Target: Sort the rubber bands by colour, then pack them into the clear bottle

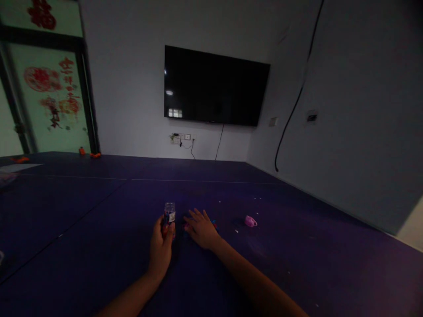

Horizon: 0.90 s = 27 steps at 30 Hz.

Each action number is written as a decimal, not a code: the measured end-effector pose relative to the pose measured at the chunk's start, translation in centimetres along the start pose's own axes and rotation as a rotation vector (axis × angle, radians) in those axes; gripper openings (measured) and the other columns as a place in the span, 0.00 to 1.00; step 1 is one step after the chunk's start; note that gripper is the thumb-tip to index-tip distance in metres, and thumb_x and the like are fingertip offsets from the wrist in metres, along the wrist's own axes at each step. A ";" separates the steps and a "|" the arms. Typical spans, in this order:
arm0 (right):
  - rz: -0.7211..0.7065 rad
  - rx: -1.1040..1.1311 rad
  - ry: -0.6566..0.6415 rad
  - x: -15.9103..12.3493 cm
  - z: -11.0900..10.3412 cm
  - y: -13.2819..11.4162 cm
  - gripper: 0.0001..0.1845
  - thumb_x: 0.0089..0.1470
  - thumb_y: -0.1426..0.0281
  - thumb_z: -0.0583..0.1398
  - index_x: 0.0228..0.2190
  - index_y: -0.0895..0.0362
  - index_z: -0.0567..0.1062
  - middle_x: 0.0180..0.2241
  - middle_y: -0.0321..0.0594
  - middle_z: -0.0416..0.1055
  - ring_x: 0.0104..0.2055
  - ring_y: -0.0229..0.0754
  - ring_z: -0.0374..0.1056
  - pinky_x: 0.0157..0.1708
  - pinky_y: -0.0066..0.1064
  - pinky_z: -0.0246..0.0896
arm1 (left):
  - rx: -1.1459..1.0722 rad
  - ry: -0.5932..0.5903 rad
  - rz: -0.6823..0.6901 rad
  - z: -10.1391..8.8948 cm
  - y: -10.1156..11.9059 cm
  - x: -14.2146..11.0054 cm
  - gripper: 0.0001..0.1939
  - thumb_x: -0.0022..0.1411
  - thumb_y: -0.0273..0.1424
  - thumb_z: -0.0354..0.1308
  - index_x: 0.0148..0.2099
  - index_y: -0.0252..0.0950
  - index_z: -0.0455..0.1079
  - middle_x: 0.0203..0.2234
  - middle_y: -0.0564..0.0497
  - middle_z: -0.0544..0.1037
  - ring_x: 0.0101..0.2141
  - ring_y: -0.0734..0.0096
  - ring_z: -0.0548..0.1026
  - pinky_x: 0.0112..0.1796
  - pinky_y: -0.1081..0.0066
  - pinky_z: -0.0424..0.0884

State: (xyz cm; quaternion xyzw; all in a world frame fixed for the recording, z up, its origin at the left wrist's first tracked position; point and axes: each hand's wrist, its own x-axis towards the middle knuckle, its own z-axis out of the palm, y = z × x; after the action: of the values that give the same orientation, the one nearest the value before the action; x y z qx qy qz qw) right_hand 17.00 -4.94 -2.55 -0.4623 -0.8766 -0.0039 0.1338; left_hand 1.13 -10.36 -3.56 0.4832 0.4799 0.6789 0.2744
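My left hand is wrapped around a small clear jar with a white label, standing upright on the dark purple table. Just right of it my right hand lies palm down with its fingers spread over some small coloured pieces, which are mostly hidden under it. A small pink object sits on the table a short way to the right of that hand.
Tiny white specks dot the table beyond the hands. Orange items lie at the far left edge, with a pale sheet near them. A black wall screen and a window with red decorations stand behind.
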 end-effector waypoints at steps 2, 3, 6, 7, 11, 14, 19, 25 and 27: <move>0.002 0.020 -0.006 0.4 0.3 -0.3 0.29 0.57 0.52 0.46 0.57 0.49 0.59 0.62 0.45 0.49 0.64 0.54 0.41 0.57 0.57 0.37 | 0.009 -0.020 -0.007 0.0 0.1 -0.1 0.31 0.52 0.48 0.56 0.52 0.34 0.62 0.32 0.47 0.75 0.31 0.63 0.74 0.35 0.65 0.70; -0.011 0.030 -0.013 0.5 0.4 -0.6 0.29 0.57 0.51 0.47 0.57 0.48 0.60 0.61 0.45 0.50 0.63 0.55 0.43 0.56 0.58 0.38 | 0.013 -0.032 -0.008 -0.1 0.2 -0.1 0.31 0.52 0.48 0.56 0.52 0.34 0.62 0.33 0.47 0.75 0.32 0.62 0.75 0.35 0.65 0.69; -0.072 0.055 -0.028 0.2 0.1 -1.5 0.26 0.58 0.55 0.47 0.54 0.51 0.64 0.57 0.47 0.59 0.59 0.53 0.54 0.55 0.54 0.45 | 0.023 -0.042 -0.005 -0.1 0.3 -0.2 0.30 0.53 0.48 0.55 0.52 0.34 0.63 0.33 0.46 0.75 0.33 0.61 0.75 0.35 0.64 0.69; -0.096 0.075 -0.026 0.0 -0.2 -1.5 0.24 0.59 0.57 0.47 0.52 0.52 0.66 0.54 0.47 0.63 0.56 0.51 0.58 0.55 0.51 0.48 | 0.027 -0.053 -0.006 -0.1 0.2 -0.2 0.30 0.53 0.48 0.55 0.53 0.34 0.62 0.33 0.46 0.75 0.32 0.62 0.75 0.35 0.64 0.69; -0.090 0.305 0.065 -1.6 -1.4 0.5 0.23 0.60 0.58 0.46 0.48 0.53 0.71 0.49 0.43 0.70 0.51 0.44 0.65 0.52 0.38 0.56 | 0.035 -0.090 -0.001 -0.1 0.1 -0.2 0.29 0.54 0.47 0.55 0.53 0.34 0.62 0.31 0.48 0.75 0.31 0.63 0.74 0.34 0.65 0.69; 0.107 0.453 0.225 -2.8 -1.5 3.7 0.31 0.60 0.53 0.41 0.50 0.57 0.69 0.52 0.47 0.66 0.55 0.46 0.61 0.55 0.40 0.52 | 0.034 -0.107 0.011 -0.1 0.1 -0.3 0.28 0.54 0.46 0.56 0.53 0.35 0.62 0.31 0.49 0.74 0.30 0.64 0.73 0.33 0.66 0.69; 0.323 0.470 0.206 -3.9 0.5 5.9 0.38 0.57 0.47 0.37 0.54 0.60 0.64 0.56 0.49 0.61 0.61 0.48 0.50 0.60 0.46 0.39 | -0.006 -0.128 0.001 0.0 0.1 -0.4 0.27 0.53 0.45 0.56 0.52 0.35 0.63 0.27 0.52 0.72 0.27 0.67 0.72 0.30 0.67 0.69; 0.156 0.573 0.184 -2.8 1.8 2.0 0.35 0.56 0.47 0.40 0.56 0.54 0.61 0.58 0.45 0.58 0.62 0.45 0.49 0.60 0.46 0.38 | 0.014 -0.126 0.004 0.0 1.0 -0.6 0.26 0.54 0.45 0.55 0.51 0.35 0.63 0.30 0.50 0.73 0.29 0.66 0.72 0.32 0.67 0.70; 0.102 0.625 0.230 -2.1 1.6 1.3 0.35 0.56 0.47 0.41 0.56 0.52 0.61 0.58 0.44 0.57 0.62 0.44 0.49 0.60 0.44 0.40 | 0.022 -0.136 0.004 -0.1 1.2 -0.7 0.26 0.54 0.45 0.55 0.51 0.35 0.63 0.31 0.49 0.74 0.30 0.65 0.73 0.33 0.66 0.71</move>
State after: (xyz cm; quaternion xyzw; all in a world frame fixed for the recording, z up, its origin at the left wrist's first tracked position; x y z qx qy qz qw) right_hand 18.84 -5.71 -4.70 -0.4385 -0.7903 0.2198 0.3671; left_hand 1.42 -11.42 -2.70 0.5322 0.4664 0.6399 0.2996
